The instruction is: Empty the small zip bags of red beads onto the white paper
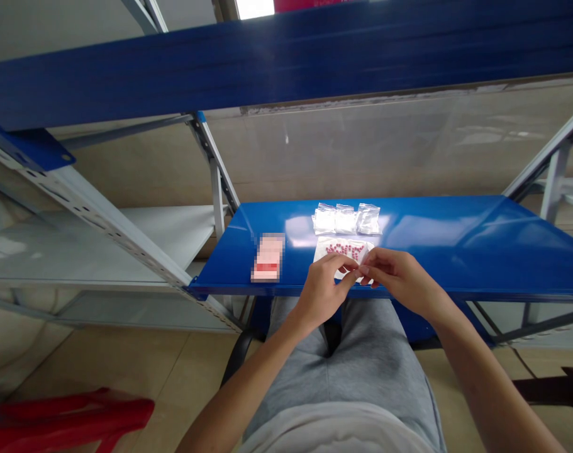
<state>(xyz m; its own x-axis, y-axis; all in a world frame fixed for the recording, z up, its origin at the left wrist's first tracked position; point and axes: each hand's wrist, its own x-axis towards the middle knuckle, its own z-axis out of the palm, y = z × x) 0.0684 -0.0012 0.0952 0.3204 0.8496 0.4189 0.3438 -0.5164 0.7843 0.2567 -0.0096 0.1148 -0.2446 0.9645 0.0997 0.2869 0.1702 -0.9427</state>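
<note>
My left hand (328, 278) and my right hand (394, 272) meet above the near edge of the blue shelf, their fingertips pinched together. What they pinch is too small and covered to make out. Under and just behind the fingers lies a white sheet (322, 246), partly hidden by them. Several small red pieces (345, 250), bead- or pill-like, are scattered over it. Beyond the sheet, clear plastic bags lie in a row: a left bag (324, 219), a middle bag (345, 219) and a right bag (368, 219).
To the left on the blue shelf (456, 245) lies a blurred pink-and-red packet (268, 258). A blue beam (286, 56) crosses overhead. Grey uprights (102, 207) and a lower grey shelf (126, 242) stand at left. A red plastic stool (69, 418) is on the floor.
</note>
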